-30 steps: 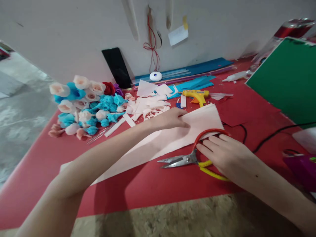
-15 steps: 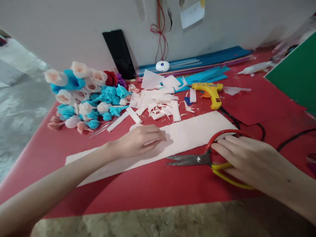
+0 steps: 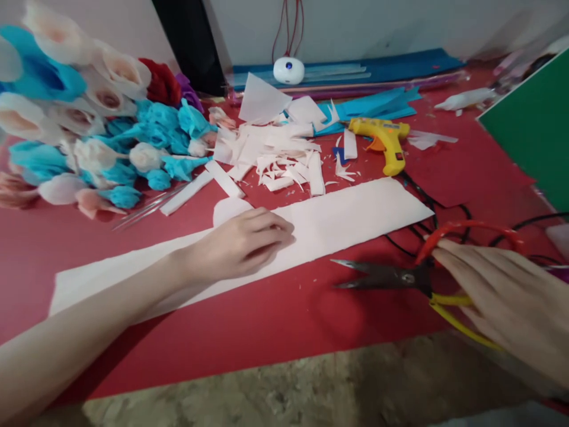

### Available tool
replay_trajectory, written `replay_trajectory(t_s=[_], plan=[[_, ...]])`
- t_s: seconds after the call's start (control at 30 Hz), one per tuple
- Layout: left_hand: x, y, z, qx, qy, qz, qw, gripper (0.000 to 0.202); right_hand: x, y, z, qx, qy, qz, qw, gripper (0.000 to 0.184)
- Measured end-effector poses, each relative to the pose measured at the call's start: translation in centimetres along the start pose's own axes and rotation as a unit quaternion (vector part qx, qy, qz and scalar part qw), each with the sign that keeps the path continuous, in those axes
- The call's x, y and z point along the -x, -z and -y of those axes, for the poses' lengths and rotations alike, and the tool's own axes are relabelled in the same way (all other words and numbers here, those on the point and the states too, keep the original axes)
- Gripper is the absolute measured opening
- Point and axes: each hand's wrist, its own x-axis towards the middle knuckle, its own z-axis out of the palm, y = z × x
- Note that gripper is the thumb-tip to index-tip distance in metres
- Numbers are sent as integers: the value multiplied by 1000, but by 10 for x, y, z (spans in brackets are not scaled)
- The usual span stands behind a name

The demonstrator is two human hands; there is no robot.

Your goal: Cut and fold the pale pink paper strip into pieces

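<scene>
A long white paper strip lies slantwise across the red tabletop. My left hand rests on its middle, fingers bent and drawn together, holding the paper down. Beside that hand, a rounded white paper piece shows above the strip's far edge. My right hand is closed through the handles of a pair of scissors, one loop red and the other yellow. The scissors' blades are slightly parted, point left and are apart from the strip. Part of the right hand's grip is hidden behind its own back.
White paper scraps are heaped beyond the strip, near a yellow glue gun with a black cord. Paper flowers crowd the left. A green board stands at the right. The table's front edge runs below.
The view has come closer and tilted lower. My right hand has drawn the scissors to the right, away from the paper strip. My left hand stays on the strip.
</scene>
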Motion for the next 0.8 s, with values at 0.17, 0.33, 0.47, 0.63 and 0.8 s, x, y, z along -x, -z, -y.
replay_trajectory(t_s=[0.17,0.33,0.47,0.63,0.8], plan=[[0,-3,1,-12,-10,-3,1000,23,12,1,-3,39,66,7,997,34],[1,-4,2,-19,-13,-6,1000,23,22,-1,-6,31,46,16,998,30],[2,-3,2,-15,-6,0,1000,23,23,-4,-8,17,4,-12,1000,35],[3,-2,1,-18,-3,3,1000,23,20,-7,-8,-5,-10,-14,1000,39],[2,-3,2,-25,-18,-5,1000,23,17,-7,-9,-4,-8,-15,1000,39]])
